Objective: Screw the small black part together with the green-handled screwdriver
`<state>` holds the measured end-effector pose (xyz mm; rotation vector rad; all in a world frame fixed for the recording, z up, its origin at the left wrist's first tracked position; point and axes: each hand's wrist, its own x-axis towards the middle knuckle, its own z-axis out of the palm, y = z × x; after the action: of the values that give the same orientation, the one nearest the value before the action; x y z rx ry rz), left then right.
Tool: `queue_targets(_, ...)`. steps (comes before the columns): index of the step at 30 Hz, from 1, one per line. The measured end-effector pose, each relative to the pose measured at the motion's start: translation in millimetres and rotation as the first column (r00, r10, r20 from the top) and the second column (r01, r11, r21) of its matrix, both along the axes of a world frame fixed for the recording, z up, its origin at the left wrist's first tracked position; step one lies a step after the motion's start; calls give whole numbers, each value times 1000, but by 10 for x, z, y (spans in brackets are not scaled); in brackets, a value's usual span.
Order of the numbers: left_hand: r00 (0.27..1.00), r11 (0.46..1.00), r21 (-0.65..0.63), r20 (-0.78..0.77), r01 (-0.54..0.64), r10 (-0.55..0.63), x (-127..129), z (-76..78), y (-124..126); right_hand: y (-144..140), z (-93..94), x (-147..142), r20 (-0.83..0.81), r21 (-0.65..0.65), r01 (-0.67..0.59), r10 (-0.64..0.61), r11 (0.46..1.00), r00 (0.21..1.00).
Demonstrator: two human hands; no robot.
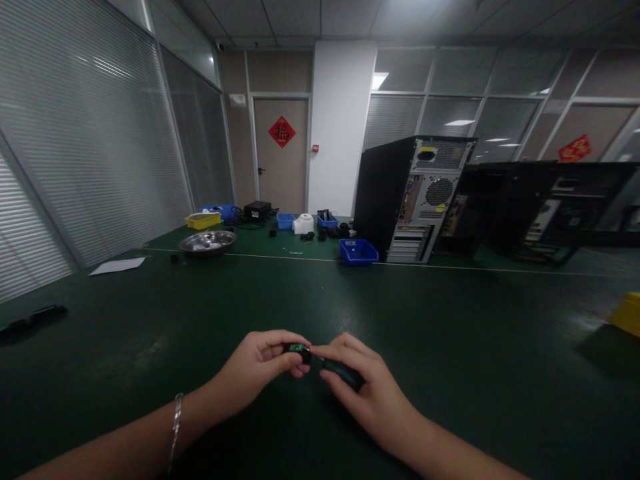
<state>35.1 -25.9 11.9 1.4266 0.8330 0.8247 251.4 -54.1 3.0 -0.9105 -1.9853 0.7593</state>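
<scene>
Between the thumb and fingers of my left hand (270,363) is a small black part with a green circuit board (297,349) facing up. My right hand (363,380) is closed round a dark-handled screwdriver (343,373). Its handle lies under the index finger, and its front end points left at the small part. The right index fingertip reaches the edge of that part, though whether it touches is hard to see. Both hands are close together above the green tabletop (210,320), near its front. A bracelet circles my left wrist.
A black computer tower (387,200) stands at back right, a blue tray (359,253) before it. Further right are open computer cases (545,200). A metal bowl (207,244), a yellow basket (203,221) and white paper (117,266) lie back left. A yellow object (627,313) sits far right.
</scene>
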Motion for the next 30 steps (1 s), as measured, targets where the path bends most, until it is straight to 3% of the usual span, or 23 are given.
queue_targets(3,999,999,-7,-3,-38,37,16,9,-1,12,-8,1,6,-3,10,-10,1000,1000)
queue_targets(9,982,997,-37,177,-65,70,-7,-41,83,4,0,-12,-9,2,53,-53,999,999)
queue_targets(16,976,987,-60,172,148,-135,-16,-183,107,20,-29,-8,-49,65,5,-2,998,999)
queue_targets(26,963,985,-171,268,4,42,-3,-53,99,7,-10,-18,77,-5,-16,16,1000,997)
queue_targets(30,966,988,-152,255,7,32,-7,-88,89,-4,-1,-16,122,-29,-27,30,999,992)
